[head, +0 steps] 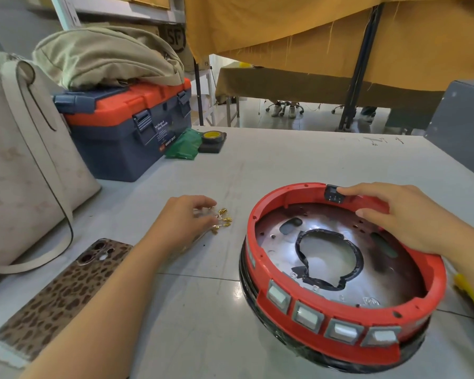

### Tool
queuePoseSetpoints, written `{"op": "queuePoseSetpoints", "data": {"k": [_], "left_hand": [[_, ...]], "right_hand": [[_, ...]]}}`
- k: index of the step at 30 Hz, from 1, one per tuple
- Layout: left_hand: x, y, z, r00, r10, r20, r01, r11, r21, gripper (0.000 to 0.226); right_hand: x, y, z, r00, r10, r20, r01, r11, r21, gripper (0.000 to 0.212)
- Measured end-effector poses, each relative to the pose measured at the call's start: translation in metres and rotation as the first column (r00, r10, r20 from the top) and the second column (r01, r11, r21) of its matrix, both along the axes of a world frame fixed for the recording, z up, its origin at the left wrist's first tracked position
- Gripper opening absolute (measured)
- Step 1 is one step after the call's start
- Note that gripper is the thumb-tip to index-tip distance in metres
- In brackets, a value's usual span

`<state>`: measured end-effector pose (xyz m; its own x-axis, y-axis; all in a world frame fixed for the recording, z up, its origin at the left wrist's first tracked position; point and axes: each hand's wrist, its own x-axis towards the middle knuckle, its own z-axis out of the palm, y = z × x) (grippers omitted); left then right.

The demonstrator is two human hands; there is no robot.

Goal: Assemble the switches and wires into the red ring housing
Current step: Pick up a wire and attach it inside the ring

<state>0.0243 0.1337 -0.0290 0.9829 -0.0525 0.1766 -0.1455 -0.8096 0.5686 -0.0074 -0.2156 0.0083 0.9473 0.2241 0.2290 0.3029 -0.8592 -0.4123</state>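
Two bare forearms, left grip point(186, 217) and right grip point(400, 214) ungloved, ringless.

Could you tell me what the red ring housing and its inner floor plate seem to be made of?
The red ring housing looks like moulded plastic: matte, uniform colour, with rounded edges. The silvery inner floor plate appears to be sheet metal, since it shows bright, mirror-like reflections, though a glossy coating cannot be ruled out.
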Motion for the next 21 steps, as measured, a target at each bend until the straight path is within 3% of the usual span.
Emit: {"op": "queuePoseSetpoints", "data": {"k": [3,6,12,21], "left_hand": [[-0.0038,-0.0029,0.0061,0.989,-0.053,0.136,0.043,0.996,0.076,0.012],[-0.0075,-0.0075,0.0054,0.986,-0.137,0.093,0.121,0.979,0.166,0.005],[-0.0078,-0.0079,0.0011,0.989,-0.143,0.04,0.127,0.956,0.265,0.022],[-0.0078,-0.0044,0.0008,0.988,-0.148,0.051,0.134,0.967,0.215,0.014]], "right_hand": [[-0.0004,0.0002,-0.0004,1.0,0.003,0.0,-0.003,1.0,-0.002,0.045],[0.0001,0.0001,-0.0013,1.0,0.001,0.001,-0.001,1.0,0.0,0.046],[0.0,-0.0009,-0.0023,1.0,0.0,-0.008,0.0,1.0,-0.002,0.045],[0.0007,-0.0012,-0.0028,1.0,0.009,-0.007,-0.009,1.0,-0.006,0.045]]}}
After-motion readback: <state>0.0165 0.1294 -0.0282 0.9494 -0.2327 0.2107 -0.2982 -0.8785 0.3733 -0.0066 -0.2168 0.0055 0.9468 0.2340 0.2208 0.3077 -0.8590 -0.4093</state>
